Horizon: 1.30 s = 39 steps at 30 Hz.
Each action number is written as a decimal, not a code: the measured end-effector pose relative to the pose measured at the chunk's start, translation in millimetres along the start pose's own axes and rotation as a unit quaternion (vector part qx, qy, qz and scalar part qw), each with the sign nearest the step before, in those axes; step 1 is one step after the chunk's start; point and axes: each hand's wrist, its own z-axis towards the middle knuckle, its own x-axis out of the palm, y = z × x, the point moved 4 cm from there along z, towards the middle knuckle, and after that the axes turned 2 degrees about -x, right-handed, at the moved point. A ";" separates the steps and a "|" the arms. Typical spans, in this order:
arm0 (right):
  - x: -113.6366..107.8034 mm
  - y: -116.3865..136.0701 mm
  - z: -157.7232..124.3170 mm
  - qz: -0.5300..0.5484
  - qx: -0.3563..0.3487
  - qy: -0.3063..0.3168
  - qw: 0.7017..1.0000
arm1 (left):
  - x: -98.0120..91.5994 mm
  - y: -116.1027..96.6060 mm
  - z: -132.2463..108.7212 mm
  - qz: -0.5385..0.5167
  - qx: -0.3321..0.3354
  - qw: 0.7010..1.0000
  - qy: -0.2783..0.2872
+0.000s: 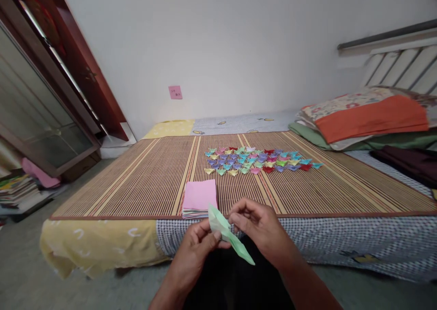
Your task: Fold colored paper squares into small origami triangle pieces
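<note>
Green paper sheet (228, 237), partly folded into a long pointed strip, sits pinched between my left hand (194, 251) and my right hand (259, 228), both closed on it just in front of the bed (102, 246) edge. Completed: dozens of small folded pieces (259, 160) laid in rows on the woven mat (136, 178). In progress, by my judgement: the green piece, creased but unfinished. Remaining: a stack of flat square sheets (200, 198), pink on top, just beyond my hands.
</note>
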 end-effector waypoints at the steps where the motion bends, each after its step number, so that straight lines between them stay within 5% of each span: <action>1: 2.8 1.5 1.9 0.007 0.010 0.014 1.000 | 1.8 -1.1 -0.6 0.010 0.002 1.000 0.008; 10: 9.6 -1.7 -2.5 -0.008 0.040 0.019 0.999 | 5.0 -2.4 5.3 0.035 0.008 0.999 0.016; 14: 4.3 -1.6 -5.1 -0.105 -0.021 -0.032 0.994 | 9.8 2.7 5.2 -0.024 0.039 0.996 -0.075; 18: 3.1 -1.0 -8.8 -0.248 -0.130 -0.106 0.954 | 24.1 12.8 -1.7 -0.099 0.041 0.987 -0.120; 24: 11.0 -6.0 -14.7 -0.313 -0.207 -0.132 0.918 | 23.5 13.0 -3.1 0.039 0.059 0.985 -0.157; 28: 11.6 -5.7 -16.6 -0.271 -0.203 -0.124 0.933 | 11.0 4.0 -3.2 0.103 0.093 0.972 -0.190; 35: 3.9 -1.8 -21.5 -0.109 -0.154 -0.082 0.979 | 4.6 8.0 -6.8 -0.008 0.071 0.988 -0.134; 39: 1.8 -8.3 -24.8 -0.007 -0.087 -0.076 0.993 | 4.1 6.2 -10.2 0.039 0.091 0.984 -0.145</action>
